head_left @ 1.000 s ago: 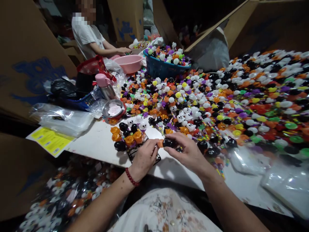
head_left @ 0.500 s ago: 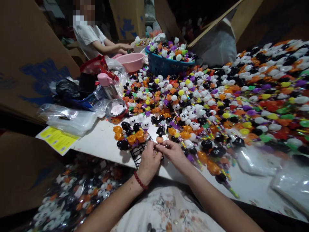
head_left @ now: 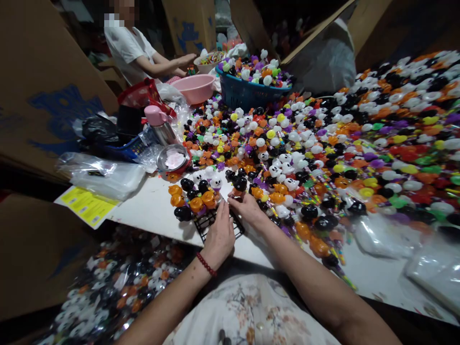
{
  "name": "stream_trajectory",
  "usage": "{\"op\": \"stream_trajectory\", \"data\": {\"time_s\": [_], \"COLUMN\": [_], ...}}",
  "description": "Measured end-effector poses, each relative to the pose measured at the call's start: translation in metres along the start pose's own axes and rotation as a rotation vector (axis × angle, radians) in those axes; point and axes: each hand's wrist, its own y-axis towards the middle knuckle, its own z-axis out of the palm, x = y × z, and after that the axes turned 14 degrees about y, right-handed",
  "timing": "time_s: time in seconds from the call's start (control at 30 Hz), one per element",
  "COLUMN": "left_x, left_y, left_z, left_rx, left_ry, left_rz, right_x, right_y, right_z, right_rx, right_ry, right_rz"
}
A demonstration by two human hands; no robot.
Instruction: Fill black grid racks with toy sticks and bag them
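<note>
My left hand [head_left: 220, 234], with a red bead bracelet, lies over the black wire rack [head_left: 204, 229], its fingers pressed together; what they hold, if anything, is hidden. Close beside it, my right hand [head_left: 247, 209] pinches the lower part of a toy with a black top [head_left: 239, 183]. Orange, black and white figure-topped toys stand in the rack's far left part, among them an orange pumpkin top [head_left: 196, 204]. The rack rests on the white table [head_left: 154, 211].
A large pile of colourful toys [head_left: 283, 139] covers the table's middle and right. Behind are a blue basket [head_left: 247, 93], a pink basin [head_left: 196, 88] and a person [head_left: 129, 50]. A steel flask [head_left: 161, 127] and plastic bags [head_left: 104, 177] lie left.
The toy's black top now shows over my right fingers, where an orange part showed before. My left hand's fingers are straighter. The other person's hand has lifted away from the basin.
</note>
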Motion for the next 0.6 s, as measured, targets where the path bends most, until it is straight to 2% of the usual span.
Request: {"op": "stream_trajectory", "data": {"time_s": [0.2,0.47,0.6], "left_x": [0.009,0.016,0.017], "left_y": [-0.003,-0.005,-0.005], "left_z": [0.012,0.015,0.014], "left_rx": [-0.027,0.019,0.029], "left_ry": [-0.068,-0.035,-0.013], "left_rz": [-0.097,-0.100,-0.078], "right_x": [-0.012,-0.001,0.002], "right_y": [0.012,0.007,0.007], "right_z": [0.008,0.011,0.012], "right_rx": [0.074,0.148,0.198], "right_ry": [-0.091,-0.573,-0.682], "right_rz": [-0.120,-0.205,-0.209]}}
